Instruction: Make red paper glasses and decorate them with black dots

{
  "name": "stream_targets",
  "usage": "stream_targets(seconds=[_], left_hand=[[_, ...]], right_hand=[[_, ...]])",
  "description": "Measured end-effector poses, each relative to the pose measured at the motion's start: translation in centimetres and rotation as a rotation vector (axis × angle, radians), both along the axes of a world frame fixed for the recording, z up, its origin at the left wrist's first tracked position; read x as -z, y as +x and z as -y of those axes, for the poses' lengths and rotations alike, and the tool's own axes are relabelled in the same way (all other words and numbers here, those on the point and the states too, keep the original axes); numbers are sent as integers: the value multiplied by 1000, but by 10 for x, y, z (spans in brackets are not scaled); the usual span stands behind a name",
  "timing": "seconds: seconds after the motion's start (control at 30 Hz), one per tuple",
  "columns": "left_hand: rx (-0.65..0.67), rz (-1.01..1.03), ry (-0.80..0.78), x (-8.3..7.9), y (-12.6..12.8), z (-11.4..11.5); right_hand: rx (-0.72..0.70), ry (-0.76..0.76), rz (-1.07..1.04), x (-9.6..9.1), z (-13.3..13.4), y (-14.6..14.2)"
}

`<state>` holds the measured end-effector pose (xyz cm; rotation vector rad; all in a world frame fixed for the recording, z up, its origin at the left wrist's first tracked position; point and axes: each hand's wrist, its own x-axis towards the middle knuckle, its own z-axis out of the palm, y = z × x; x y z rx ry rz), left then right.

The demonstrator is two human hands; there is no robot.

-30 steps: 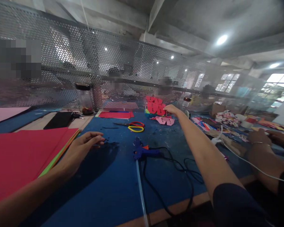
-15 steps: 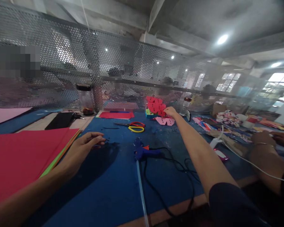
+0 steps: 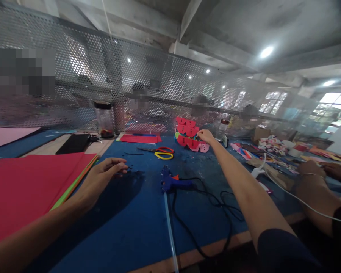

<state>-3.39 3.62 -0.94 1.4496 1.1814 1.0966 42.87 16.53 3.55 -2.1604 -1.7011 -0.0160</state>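
My left hand (image 3: 106, 170) hovers over the blue tabletop, its fingers loosely stretched and nothing visible in them. Beside it lies a stack of coloured sheets (image 3: 31, 182), red on top. My right hand (image 3: 206, 135) reaches far forward, thumb and fingers pinched at the right end of red paper cutouts (image 3: 187, 130) with dark marks. Another red cutout (image 3: 188, 142) lies lower, overlapping a pink cutout (image 3: 204, 147). A small teal container (image 3: 175, 139) is mostly hidden behind them. Between my arms rests a blue glue gun (image 3: 170, 182) with a clear glue stick (image 3: 168, 220) in it.
Scissors (image 3: 164, 152) with red and yellow handles lie ahead of the glue gun. Its black cord (image 3: 207, 193) loops rightward. Jars (image 3: 104, 119) stand by the perforated screen (image 3: 156, 87). A co-worker's arms (image 3: 315, 182), a white cable (image 3: 290, 201) and paper scraps are at right.
One red cutout has come down onto the pink cutout, apart from the others. My right hand stays by the cutouts; my left hand has barely moved.
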Motion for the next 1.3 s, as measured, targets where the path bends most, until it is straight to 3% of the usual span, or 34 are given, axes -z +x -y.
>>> stream_targets(seconds=[0.3,0.5,0.63,0.87,1.3], left_hand=[[-23,-3,27,-2,2,1],[14,-12,29,0,0,1],[28,-29,41,3,-2,0],[21,-53,53,1,0,1],[28,-55,63,8,-4,-5]], right_hand=[[-95,22,62,-4,19,-19],[-337,-46,111,-10,53,-42],[-457,-146,186,0,75,-57],[-351,-120,412,28,84,-65],[-277,-137,615,41,83,-61]])
